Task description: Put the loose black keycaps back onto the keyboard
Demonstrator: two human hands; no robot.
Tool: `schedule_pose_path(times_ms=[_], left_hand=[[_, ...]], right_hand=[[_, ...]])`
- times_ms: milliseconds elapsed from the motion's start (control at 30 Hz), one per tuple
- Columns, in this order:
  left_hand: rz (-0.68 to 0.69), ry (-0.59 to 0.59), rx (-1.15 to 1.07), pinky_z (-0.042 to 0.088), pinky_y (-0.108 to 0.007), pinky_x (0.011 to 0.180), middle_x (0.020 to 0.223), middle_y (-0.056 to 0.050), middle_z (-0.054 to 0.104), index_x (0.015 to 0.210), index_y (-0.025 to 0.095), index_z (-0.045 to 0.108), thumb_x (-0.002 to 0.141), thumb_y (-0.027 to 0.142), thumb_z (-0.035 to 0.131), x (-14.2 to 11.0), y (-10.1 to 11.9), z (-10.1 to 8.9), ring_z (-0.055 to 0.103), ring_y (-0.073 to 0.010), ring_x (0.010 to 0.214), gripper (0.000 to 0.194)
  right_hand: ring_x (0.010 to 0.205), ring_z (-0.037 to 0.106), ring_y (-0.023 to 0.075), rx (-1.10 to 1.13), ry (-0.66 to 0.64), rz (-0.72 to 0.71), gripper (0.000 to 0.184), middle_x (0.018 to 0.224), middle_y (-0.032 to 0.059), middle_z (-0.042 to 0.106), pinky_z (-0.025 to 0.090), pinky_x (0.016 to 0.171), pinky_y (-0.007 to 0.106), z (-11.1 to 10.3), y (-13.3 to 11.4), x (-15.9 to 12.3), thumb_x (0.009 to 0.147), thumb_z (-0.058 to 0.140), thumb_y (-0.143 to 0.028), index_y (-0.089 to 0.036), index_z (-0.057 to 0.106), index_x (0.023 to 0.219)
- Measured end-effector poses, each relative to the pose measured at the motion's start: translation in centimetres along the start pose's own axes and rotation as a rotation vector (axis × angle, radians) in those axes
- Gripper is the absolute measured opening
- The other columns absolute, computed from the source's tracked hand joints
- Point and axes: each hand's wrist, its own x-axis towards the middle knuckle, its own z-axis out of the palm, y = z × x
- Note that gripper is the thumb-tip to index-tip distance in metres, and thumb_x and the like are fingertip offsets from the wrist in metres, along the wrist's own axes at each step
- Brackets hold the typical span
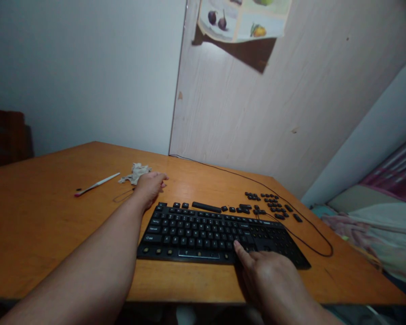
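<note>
A black keyboard (203, 232) lies on the wooden table. Its bottom row and right-hand section are bare of keycaps. My right hand (272, 275) rests at its near edge, index finger stretched onto a key at the right of the lettered block; the other fingers are mostly hidden beneath the hand. Beyond the keyboard's far left corner, my left hand (150, 186) is low over the table with fingers apart, and I see nothing held in it. Right beside it are a crumpled grey cloth (137, 172) and a thin wire loop (122, 196).
A white-handled brush (103, 180) lies at left. Loose keycaps, including a long spacebar (206, 207), line the keyboard's far edge. Several more keycaps (272, 201) are grouped at right. A black cable (311, 223) curves along the table's right side. A wall stands behind.
</note>
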Motion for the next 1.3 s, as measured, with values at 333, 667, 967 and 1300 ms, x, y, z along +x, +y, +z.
schedule_pose_path(times_ms=[333,667,967,1300], left_hand=[[0.005,0.002,-0.011,0.032,-0.022,0.044,0.052,0.002,0.054,0.074,0.015,0.066,0.062,0.038,0.064,0.0,0.1,0.0,0.046,-0.0110,0.044,0.026],[0.001,-0.010,-0.015,0.031,-0.022,0.044,0.051,0.003,0.052,0.072,0.016,0.064,0.063,0.037,0.062,0.0,0.1,0.0,0.046,-0.0113,0.044,0.023],[0.008,-0.015,-0.022,0.034,-0.022,0.045,0.053,0.002,0.054,0.071,0.016,0.064,0.061,0.037,0.065,0.7,-0.6,0.0,0.048,-0.0110,0.045,0.023],[0.023,-0.019,-0.005,0.034,-0.022,0.046,0.053,0.001,0.055,0.072,0.015,0.065,0.062,0.039,0.063,0.9,-0.8,-0.2,0.049,-0.0121,0.045,0.026]], right_hand=[[0.069,0.071,0.0198,0.247,0.168,0.088,0.042,0.087,0.0106,0.076,0.054,0.061,0.030,-0.5,1.4,-1.9,0.092,0.039,-0.017,-0.013,0.065,0.125],[0.075,0.073,0.0226,0.317,0.078,0.125,0.042,0.094,0.0098,0.077,0.058,0.065,0.036,-0.3,0.2,-1.7,0.090,0.041,-0.017,-0.018,0.067,0.124],[0.077,0.073,0.0202,0.360,0.113,0.152,0.041,0.097,0.0087,0.077,0.058,0.070,0.033,-0.3,0.4,-1.7,0.090,0.043,-0.017,-0.019,0.068,0.123],[0.083,0.074,0.0211,0.410,0.156,0.180,0.039,0.100,0.0071,0.078,0.060,0.073,0.034,-0.4,0.8,-1.9,0.090,0.044,-0.017,-0.021,0.070,0.119]])
